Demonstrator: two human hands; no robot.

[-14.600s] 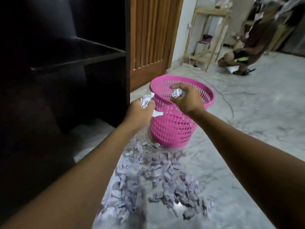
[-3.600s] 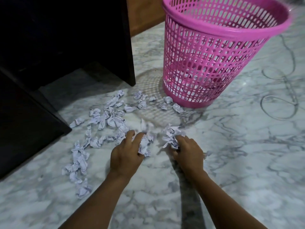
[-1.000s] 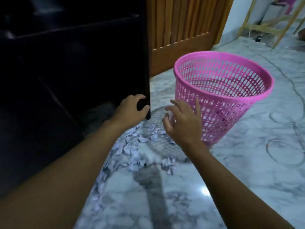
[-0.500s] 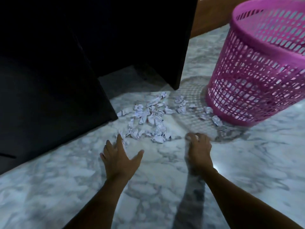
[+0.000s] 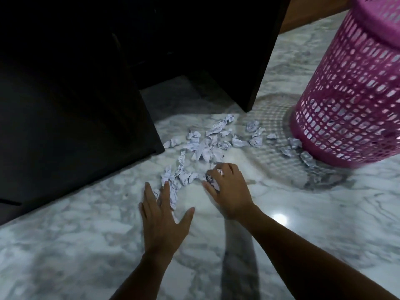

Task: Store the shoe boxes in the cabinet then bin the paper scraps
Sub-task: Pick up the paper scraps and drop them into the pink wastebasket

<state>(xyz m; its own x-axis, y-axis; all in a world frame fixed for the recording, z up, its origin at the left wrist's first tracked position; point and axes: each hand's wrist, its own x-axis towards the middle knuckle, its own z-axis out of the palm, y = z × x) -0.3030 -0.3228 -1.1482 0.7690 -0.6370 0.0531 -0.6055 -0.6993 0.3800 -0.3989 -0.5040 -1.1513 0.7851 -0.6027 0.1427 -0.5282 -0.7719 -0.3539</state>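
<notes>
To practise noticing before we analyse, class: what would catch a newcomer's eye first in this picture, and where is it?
The bright pink mesh basket stands out at the right edge, on the pale marble floor. Left of its base, crumpled paper scraps lie scattered beside the dark cabinet. Nearer the camera, the right hand curls around some scraps while the left hand lies spread open at the pile's near edge.

Left grip (image 5: pixel 163 221) flat, right grip (image 5: pixel 231 191) curled
</notes>
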